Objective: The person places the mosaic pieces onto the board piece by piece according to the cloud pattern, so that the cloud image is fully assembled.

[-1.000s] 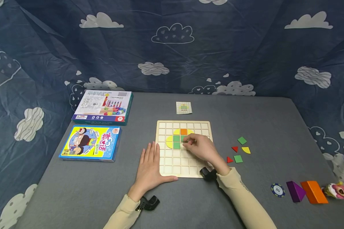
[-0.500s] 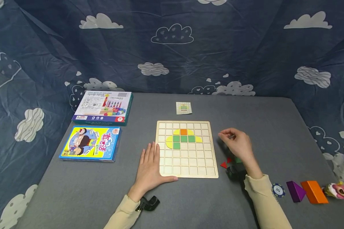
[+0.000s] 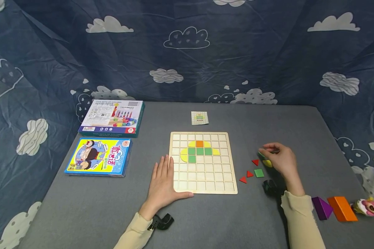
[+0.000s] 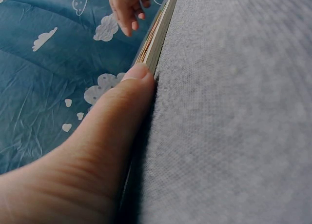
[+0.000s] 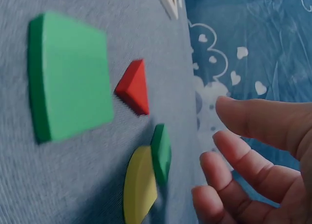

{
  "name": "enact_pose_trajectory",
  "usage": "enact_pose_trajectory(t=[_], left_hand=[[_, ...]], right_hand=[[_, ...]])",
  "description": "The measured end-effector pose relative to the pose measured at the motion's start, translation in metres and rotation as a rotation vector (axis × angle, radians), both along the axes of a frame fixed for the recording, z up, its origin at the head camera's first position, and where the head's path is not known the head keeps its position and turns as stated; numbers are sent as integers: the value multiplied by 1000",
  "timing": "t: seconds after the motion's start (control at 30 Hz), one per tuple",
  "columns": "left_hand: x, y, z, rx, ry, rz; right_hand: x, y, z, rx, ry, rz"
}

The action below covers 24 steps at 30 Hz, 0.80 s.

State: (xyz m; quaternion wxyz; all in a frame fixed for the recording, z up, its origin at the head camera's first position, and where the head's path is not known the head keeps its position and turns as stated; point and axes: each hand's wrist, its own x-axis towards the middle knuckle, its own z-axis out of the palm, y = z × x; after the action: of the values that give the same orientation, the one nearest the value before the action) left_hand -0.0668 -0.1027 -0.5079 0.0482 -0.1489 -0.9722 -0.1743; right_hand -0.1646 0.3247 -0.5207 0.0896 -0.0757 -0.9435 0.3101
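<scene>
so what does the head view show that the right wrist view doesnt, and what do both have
Only the head view shows the whole wooden grid board with its coloured tiles, the left hand flat at its near left corner, the two boxes and the pattern card.

Only the right wrist view shows a gap between the curled fingers and the pieces.

Both show the right hand, the green square, a red triangle and the yellow piece by the fingertips.
</scene>
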Motion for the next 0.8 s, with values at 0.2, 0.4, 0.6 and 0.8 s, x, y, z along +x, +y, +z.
enact_pose_trajectory(t=[0.2, 0.4, 0.6, 0.8], left_hand=[[0, 0, 1, 10, 11, 1], [0, 0, 2, 5, -8, 4], [0, 0, 2, 0, -7, 5], [0, 0, 3, -1, -41, 13]], right_hand=[[11, -13, 29, 8, -87, 23], [23, -36, 63, -14, -203, 15], [23, -37, 65, 5, -247, 29], [18, -35, 62, 24, -250, 29]])
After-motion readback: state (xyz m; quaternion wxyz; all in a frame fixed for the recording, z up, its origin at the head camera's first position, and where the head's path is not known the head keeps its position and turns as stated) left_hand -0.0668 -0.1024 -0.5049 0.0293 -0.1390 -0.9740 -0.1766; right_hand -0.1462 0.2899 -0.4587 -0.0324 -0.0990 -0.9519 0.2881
